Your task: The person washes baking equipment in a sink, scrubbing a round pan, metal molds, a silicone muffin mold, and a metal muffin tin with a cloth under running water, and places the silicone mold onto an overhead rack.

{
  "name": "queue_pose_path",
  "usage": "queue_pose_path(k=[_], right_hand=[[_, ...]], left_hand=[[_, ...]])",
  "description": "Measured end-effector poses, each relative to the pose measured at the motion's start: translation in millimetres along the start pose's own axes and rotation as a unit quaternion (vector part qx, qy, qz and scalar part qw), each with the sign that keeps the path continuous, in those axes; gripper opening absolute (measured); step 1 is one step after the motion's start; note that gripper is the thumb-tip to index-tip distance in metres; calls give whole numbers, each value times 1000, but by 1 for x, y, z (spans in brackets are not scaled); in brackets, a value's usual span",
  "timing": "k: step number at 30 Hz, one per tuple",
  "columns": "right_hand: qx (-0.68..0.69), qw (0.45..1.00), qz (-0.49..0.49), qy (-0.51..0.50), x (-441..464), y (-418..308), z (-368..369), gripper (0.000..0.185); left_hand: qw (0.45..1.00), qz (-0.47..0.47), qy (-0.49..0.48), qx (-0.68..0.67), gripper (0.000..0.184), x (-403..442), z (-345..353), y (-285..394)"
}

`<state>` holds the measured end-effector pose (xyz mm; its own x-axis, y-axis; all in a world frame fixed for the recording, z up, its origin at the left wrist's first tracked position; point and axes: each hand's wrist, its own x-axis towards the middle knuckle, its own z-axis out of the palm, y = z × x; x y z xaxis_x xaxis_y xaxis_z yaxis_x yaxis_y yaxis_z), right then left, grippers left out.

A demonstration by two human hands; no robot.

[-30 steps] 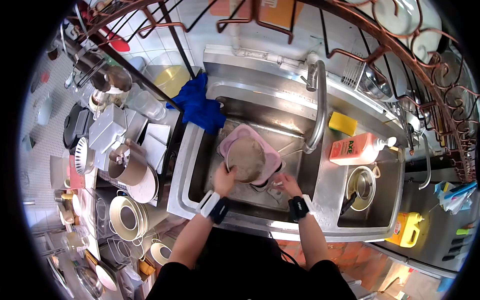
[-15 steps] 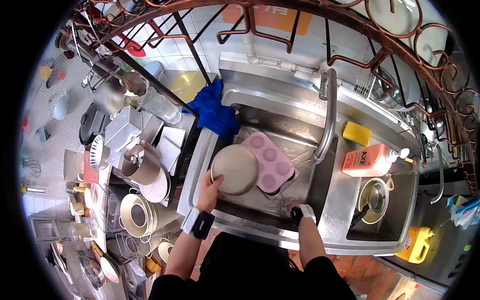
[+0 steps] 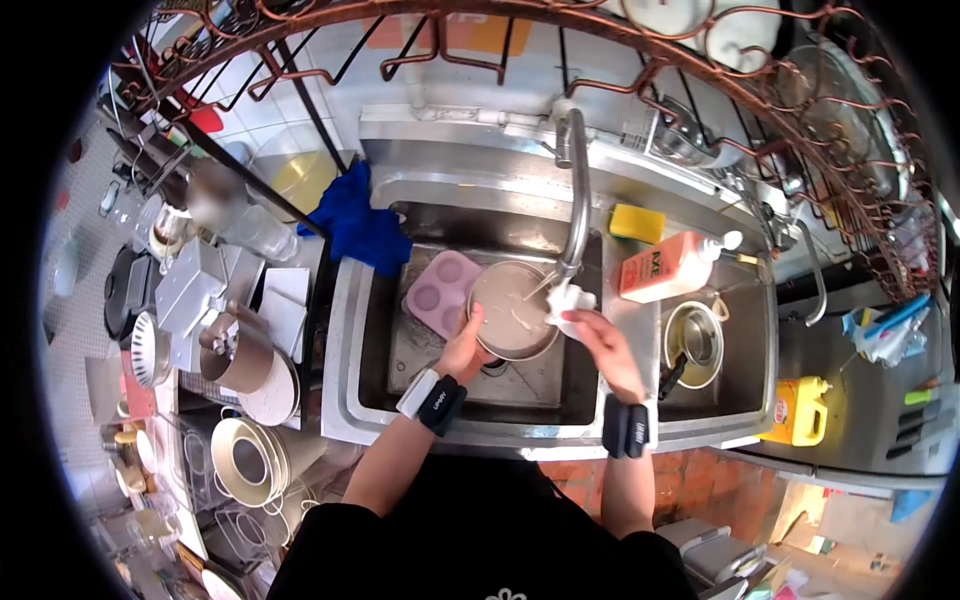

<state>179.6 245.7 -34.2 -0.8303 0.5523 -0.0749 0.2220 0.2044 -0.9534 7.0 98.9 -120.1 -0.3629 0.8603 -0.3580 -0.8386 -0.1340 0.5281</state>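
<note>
A round grey-beige baking pan (image 3: 508, 322) is held tilted over the sink, under the tap (image 3: 580, 200). My left hand (image 3: 462, 350) grips its left edge, thumb on top. A thin stream of water seems to fall into it. At the pan's right edge my right hand (image 3: 606, 348) is closed on a crumpled white cloth (image 3: 568, 302); the cloth is close to the tap's mouth. A pink muffin pan (image 3: 438, 292) with round cups lies in the sink to the left, partly covered by the round pan.
A blue cloth (image 3: 358, 225) drapes over the left rim of the sink (image 3: 345, 400). To the right are a yellow sponge (image 3: 637, 223), a pink soap bottle (image 3: 664, 268) and nested metal bowls (image 3: 693, 335). Stacked dishes (image 3: 250, 462) crowd the left. A metal rack (image 3: 440, 20) hangs overhead.
The round pan has moved right, from the muffin pan's left to beneath the tap. My right hand has risen from the sink bottom with the white cloth. The view has turned right.
</note>
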Motion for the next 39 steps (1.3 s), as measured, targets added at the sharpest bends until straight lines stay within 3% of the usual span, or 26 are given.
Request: queue_pose_path(k=[3,6,7,9,12,15,16,19,22,24,27,29,31,34,37,39], right_hand=[[-133,982,30,127,24,16,33,30],[-226,948,-31,222,40,11,58,36],[-282,933,-85,208,49,31,61,35],[-235,949,17,208,57,26,71,34],[-132,972,74,178,64,7,81,28],[140,970,-83,181,74,38,100,25],[298,945,-66,116,68,20,102,24],[231,971,10,59,58,3,104,22],[5,999,-34,-11,45,12,97,26],[-69,993,-91,-11,36,15,95,26],[-288,952,-59,-79,33,21,76,25],[-411,909,-58,-31,33,15,65,24],[-408,912,-24,-35,32,4,61,25],[-217,969,-114,-25,31,26,78,31],[14,998,-65,-4,28,19,97,35],[173,982,-57,47,31,10,114,33]], left_hand=[[999,-21,-17,33,55,2,17,-5],[997,-42,-47,44,55,3,18,-3],[996,-45,-51,65,53,2,19,0],[991,-54,-59,105,48,-1,26,5],[989,-63,-42,131,49,-4,32,9],[990,-68,-29,118,48,-5,35,18],[992,-73,-27,102,47,-4,34,21],[992,-54,-94,67,43,8,24,26],[995,18,-36,86,42,19,17,27],[993,64,9,94,42,24,12,24],[993,80,30,81,39,17,23,30],[988,91,7,123,37,15,27,34],[984,107,-10,142,36,15,30,35],[983,118,7,141,36,17,27,25],[986,103,22,133,34,22,19,12],[989,94,9,115,34,24,14,7]])
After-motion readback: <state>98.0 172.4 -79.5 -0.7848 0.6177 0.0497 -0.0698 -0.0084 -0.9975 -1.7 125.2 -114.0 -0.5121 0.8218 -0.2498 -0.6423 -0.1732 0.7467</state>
